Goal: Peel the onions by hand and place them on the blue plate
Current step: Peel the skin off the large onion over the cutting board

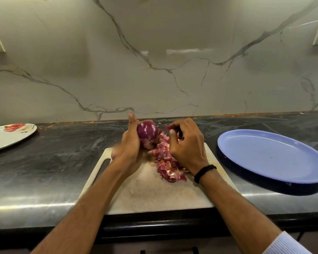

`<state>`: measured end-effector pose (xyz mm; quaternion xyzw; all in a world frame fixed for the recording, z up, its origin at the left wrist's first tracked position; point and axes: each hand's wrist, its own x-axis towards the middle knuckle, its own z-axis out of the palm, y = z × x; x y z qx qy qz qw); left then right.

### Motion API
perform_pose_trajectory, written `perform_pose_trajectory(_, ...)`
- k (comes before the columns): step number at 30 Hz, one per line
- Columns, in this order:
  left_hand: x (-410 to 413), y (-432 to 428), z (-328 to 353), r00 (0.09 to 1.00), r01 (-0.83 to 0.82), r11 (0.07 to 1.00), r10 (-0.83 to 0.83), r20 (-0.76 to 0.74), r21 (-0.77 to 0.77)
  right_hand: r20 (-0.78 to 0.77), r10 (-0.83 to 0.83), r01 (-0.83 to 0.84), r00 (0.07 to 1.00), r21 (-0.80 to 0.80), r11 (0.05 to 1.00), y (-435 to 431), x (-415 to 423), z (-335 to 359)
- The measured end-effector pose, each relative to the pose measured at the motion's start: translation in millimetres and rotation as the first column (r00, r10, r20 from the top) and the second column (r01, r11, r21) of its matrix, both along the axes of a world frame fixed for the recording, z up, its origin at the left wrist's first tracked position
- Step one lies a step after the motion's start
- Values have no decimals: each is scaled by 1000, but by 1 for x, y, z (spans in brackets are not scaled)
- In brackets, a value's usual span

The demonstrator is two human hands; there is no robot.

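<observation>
Hands sit close together over one white cutting board (154, 195). Left hand (130, 145) curls round one purple onion (147, 133) near the board's far edge; right hand (188, 149), at the onion's 3 o'clock, pinches a skin flake (167, 127). One heap of peelings (168, 167) lies beneath. One blue plate (272, 156) rests on the worktop (62, 162) at 3 o'clock, one white plate (6, 142) at 9 o'clock.

Both forearms are reaching in bare from the bottom edge, converging mid-frame. Left hand (130, 145) is gripping the onion (146, 133) from its left side, thumb pointing straight up. Right hand (188, 147) is showing its back to camera, fingers curling, pinching a skin scrap (167, 127) just beside the onion. Black band (205, 172) is sitting on the right wrist, white sleeve (285, 244) is bunching near the elbow.
</observation>
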<state>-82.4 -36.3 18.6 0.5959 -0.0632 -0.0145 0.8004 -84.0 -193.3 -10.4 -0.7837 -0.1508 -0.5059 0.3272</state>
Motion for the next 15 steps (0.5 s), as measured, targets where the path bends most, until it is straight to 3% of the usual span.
perform_pose_trajectory(6, 1, 3, 2, 988, 48, 975, -78, -131, -216, 40, 55, -53, 998, -33, 998, 3, -5, 2)
perform_pose_trajectory(11, -2, 0, 5, 985, 41, 969, -81, -154, -244, 30, 92, -90, 995, -58, 994, 4, -3, 1)
perform_pose_trajectory(15, -3, 1, 5, 983, 58, 983, -86, -163, -173, -16, 137, -138, 990, -47, 989, 4, 0, 0)
